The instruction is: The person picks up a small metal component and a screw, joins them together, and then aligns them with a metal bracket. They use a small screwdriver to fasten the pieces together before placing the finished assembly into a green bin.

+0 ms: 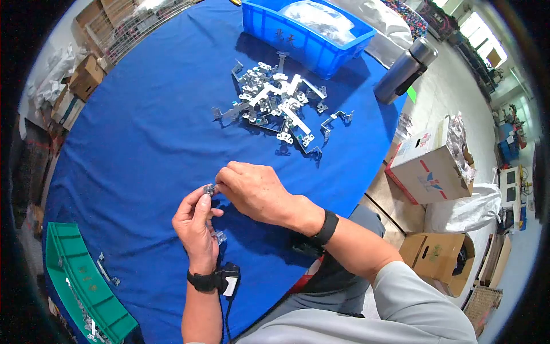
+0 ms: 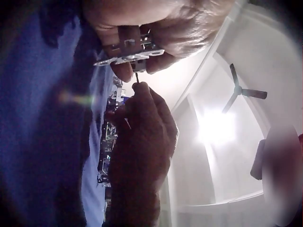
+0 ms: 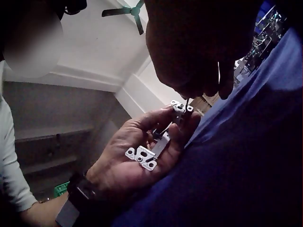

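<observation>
A metal bracket with holed end plates [image 3: 160, 146] lies across the palm of the left hand [image 3: 137, 151], whose thumb and fingers pinch its upper end. In the head view the left hand [image 1: 196, 226] is low at the table's middle. The right hand [image 1: 252, 192] meets it from the right, fingertips at the bracket's end [image 1: 209, 190]. From the left wrist, a thin dark pin-like piece [image 2: 137, 78] shows between the right hand's [image 2: 142, 142] pinched fingertips and the bracket [image 2: 130, 57]. What the piece is, I cannot tell.
A pile of metal brackets [image 1: 281, 103] lies on the blue cloth [image 1: 143, 114], with a blue crate [image 1: 286, 37] and steel flask [image 1: 405, 71] behind it. At the lower left are a green tray [image 1: 86, 275] and a loose bracket [image 1: 107, 269]. Cartons [image 1: 427, 166] stand at the right.
</observation>
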`<state>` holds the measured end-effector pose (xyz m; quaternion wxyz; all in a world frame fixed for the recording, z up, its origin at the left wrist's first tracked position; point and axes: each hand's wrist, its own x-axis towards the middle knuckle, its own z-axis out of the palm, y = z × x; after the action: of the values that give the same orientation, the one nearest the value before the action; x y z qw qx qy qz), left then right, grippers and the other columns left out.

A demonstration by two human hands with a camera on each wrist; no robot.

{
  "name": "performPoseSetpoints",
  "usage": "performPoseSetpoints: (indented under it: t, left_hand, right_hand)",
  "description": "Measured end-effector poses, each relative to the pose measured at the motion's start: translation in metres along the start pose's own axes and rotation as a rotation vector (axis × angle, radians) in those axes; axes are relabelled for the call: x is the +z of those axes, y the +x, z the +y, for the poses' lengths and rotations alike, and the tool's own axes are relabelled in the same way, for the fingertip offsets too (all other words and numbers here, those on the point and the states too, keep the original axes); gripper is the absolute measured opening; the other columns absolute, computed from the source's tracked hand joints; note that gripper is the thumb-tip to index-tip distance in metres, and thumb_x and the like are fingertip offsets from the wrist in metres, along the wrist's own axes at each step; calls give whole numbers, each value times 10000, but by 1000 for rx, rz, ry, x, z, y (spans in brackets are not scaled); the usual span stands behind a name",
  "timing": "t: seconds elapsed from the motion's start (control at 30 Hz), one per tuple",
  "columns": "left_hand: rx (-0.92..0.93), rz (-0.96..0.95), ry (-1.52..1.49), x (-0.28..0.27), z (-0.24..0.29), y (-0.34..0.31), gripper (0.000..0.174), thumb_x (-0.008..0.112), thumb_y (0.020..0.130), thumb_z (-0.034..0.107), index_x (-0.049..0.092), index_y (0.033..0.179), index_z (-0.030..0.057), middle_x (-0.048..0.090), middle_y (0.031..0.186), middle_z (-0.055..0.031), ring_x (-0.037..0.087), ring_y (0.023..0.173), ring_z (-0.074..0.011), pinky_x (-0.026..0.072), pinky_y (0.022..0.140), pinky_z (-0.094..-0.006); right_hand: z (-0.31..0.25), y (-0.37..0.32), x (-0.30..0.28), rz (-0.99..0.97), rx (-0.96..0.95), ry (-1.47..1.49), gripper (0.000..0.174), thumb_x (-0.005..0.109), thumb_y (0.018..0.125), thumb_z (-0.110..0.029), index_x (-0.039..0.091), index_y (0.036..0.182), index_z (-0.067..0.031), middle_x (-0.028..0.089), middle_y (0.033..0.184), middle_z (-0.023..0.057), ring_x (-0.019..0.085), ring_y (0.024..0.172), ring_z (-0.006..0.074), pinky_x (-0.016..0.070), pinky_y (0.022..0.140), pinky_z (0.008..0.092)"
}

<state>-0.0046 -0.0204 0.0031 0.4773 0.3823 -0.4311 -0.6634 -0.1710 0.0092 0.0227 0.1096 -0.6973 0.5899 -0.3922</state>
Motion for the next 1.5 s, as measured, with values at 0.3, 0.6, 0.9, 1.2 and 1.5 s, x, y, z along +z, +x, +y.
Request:
performPoseSetpoints:
  t: [0.3,0.6,0.9,1.2,1.5]
  left_hand:
    - [15,39,53,5,-1,-1,194,627,938,32,677,1119,-15,719,982,-82,533,562,-48,426,468,-179]
    - [-4,94,-90,0,3,1,175,643,923,30,697,1087,1,727,1038,-130,549,552,-57,434,464,-179]
    - [-54,115,-202,-6,3,2,185,664,908,6,701,1089,-11,722,999,-90,599,643,-73,479,518,-189]
    - [-103,139,-234,-7,4,1,180,675,895,1,703,1071,-21,726,981,-98,617,631,-90,505,541,-198]
    - [-78,169,-219,-5,3,0,213,679,875,-22,707,1085,1,724,935,-88,618,605,-100,514,540,-196]
  right_hand:
    - [4,4,6,-19,-2,-33,114,624,857,-112,530,885,-55,581,808,135,615,763,354,496,620,463]
    - [-4,14,-2,48,27,80,73,649,878,-105,586,900,-73,564,810,122,605,743,339,477,621,443]
    - [-4,12,6,20,22,83,96,663,873,-93,580,894,-51,559,781,120,587,697,317,462,601,422]
    - [-5,12,6,28,-22,60,96,654,865,-62,566,900,-46,570,790,127,604,712,324,480,604,411]
    - [-2,9,14,47,-61,-7,77,632,876,-88,558,897,-80,529,779,112,591,714,330,483,590,429]
